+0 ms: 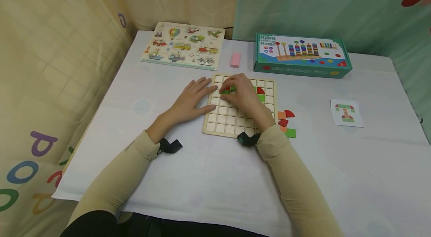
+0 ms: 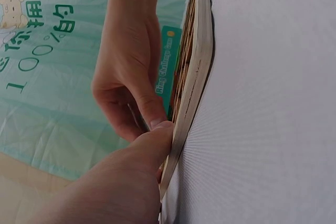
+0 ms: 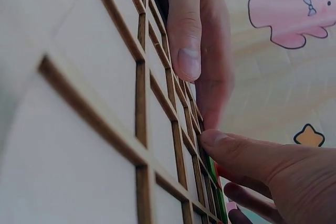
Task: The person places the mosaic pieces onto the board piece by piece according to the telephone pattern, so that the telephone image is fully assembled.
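Note:
A wooden grid board [image 1: 222, 119] lies on the white table, with red and green flat pieces in its far rows. My left hand [image 1: 193, 100] rests at the board's left edge with fingers spread; its thumb touches the rim in the left wrist view. Over the board's far left part, my right hand [image 1: 243, 95] pinches a green piece [image 1: 225, 92] between thumb and fingertips at the grid. A red quarter-round piece [image 1: 260, 90] and a green square [image 1: 260, 98] sit in cells to the right. The right hand hides several middle cells.
Loose red, orange and green pieces [image 1: 291, 133] lie right of the board. Farther right is a pattern card [image 1: 347, 117]. Behind stand a picture puzzle [image 1: 183, 46], a pink block [image 1: 235, 59] and a green Ring Challenge Game box [image 1: 303, 68].

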A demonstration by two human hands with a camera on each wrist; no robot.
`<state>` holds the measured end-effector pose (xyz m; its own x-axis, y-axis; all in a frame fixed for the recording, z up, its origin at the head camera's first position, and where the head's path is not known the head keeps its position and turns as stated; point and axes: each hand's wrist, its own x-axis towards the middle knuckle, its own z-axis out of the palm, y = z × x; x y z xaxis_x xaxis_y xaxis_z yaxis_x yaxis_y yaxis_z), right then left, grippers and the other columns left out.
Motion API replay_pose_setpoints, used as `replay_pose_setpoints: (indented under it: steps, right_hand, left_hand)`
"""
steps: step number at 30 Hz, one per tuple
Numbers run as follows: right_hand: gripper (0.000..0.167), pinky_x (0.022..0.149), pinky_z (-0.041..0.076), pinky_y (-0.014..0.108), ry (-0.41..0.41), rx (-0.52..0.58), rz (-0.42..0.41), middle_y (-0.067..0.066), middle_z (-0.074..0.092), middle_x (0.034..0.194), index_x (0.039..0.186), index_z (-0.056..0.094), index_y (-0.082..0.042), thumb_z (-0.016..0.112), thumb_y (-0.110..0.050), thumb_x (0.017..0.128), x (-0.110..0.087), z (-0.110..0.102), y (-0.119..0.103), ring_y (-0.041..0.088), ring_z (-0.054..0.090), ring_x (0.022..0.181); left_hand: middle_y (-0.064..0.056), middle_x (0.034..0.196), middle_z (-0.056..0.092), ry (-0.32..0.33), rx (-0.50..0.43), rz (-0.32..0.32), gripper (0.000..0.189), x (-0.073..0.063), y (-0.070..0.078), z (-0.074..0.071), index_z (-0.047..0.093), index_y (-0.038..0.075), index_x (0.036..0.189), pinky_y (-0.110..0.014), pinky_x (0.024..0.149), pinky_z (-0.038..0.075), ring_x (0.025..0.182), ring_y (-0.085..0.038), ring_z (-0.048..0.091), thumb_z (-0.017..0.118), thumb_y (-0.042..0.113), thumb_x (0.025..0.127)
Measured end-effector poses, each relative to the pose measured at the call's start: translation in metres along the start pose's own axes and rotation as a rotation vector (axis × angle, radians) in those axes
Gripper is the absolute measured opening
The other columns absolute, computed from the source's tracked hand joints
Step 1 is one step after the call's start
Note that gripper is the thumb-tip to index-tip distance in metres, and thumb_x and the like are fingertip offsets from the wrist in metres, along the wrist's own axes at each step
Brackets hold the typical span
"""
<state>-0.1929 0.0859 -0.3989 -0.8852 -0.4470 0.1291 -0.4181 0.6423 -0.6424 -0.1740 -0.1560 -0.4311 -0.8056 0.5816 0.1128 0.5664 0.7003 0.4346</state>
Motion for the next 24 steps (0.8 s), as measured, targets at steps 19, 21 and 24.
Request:
replay_pose_setpoints:
  steps: [19, 21, 24]
  right_hand:
    - [0.026, 0.121, 0.039, 0.053, -0.067, -0.015, 0.078, 0.012, 0.067, 0.139, 0.122, 0.079, -0.011, 0.078, -0.017, 0.097, -0.014, -0.025, -0.002, 0.034, 0.054, 0.138]
    - [0.028, 0.121, 0.039, 0.055, -0.062, -0.019, 0.089, 0.013, 0.067, 0.139, 0.124, 0.077, -0.009, 0.077, -0.018, 0.097, -0.022, -0.035, 0.003, 0.034, 0.054, 0.138]
    - [0.033, 0.118, 0.042, 0.056, -0.046, -0.022, 0.103, 0.015, 0.067, 0.139, 0.128, 0.074, -0.006, 0.078, -0.018, 0.097, -0.039, -0.05, 0.014, 0.035, 0.056, 0.135]
  left_hand:
    - [-0.011, 0.174, 0.026, -0.019, -0.008, -0.014, 0.07, -0.001, 0.003, -0.001, 0.043, 0.02, 0.162, -0.052, 0.134, 0.004, 0.165, -0.03, 0.012, 0.065, 0.05, 0.102]
    - [-0.01, 0.175, 0.026, -0.015, -0.006, -0.012, 0.07, -0.001, 0.002, -0.001, 0.043, 0.021, 0.162, -0.051, 0.135, 0.004, 0.165, -0.029, 0.012, 0.065, 0.051, 0.102]
    - [-0.01, 0.175, 0.026, -0.012, 0.0, -0.006, 0.071, 0.0, 0.002, 0.001, 0.043, 0.021, 0.162, -0.051, 0.135, 0.003, 0.165, -0.029, 0.011, 0.065, 0.052, 0.102]
